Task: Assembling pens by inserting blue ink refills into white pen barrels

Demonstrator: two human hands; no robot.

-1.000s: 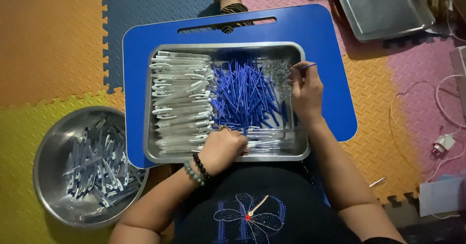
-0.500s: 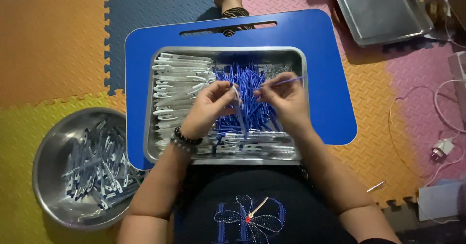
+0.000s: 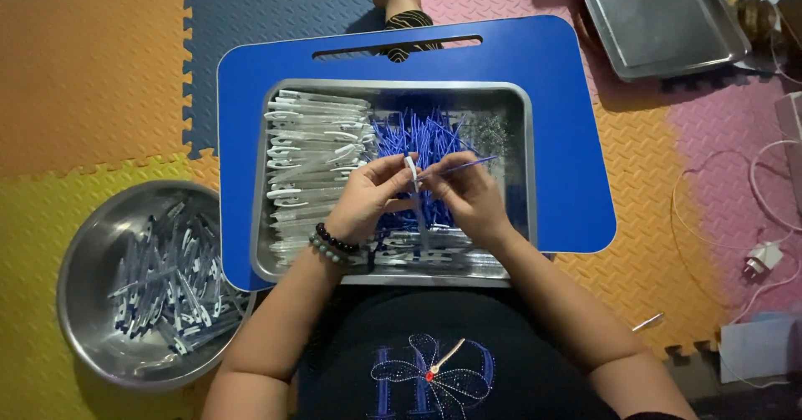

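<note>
Nearest the camera, a black garment with a blue embroidered flower is seen, and both forearms reach forward from it over the near rim of a steel tray. The tray rests on a blue lap table, filling most of its middle. On the left wrist a dark bead bracelet is worn.

Above the middle of the tray the two hands are brought close together. The left hand is closed around a clear pen barrel, which is held roughly upright between thumb and fingertips. The right hand is pinched on a thin blue refill, whose free end slants toward the tray's far right corner and whose near end meets the top of the barrel.

Along the near edge of the tray a row of clear parts is laid. A stack of clear barrels with white clips fills the left side, and a heap of blue refills lies in the far middle.

To the left of the lap table, on the foam floor mat, a round steel bowl holding assembled pens is set. Far off beyond the table's far right corner, a second steel tray lies. A white cable with a plug is seen at the right.
</note>
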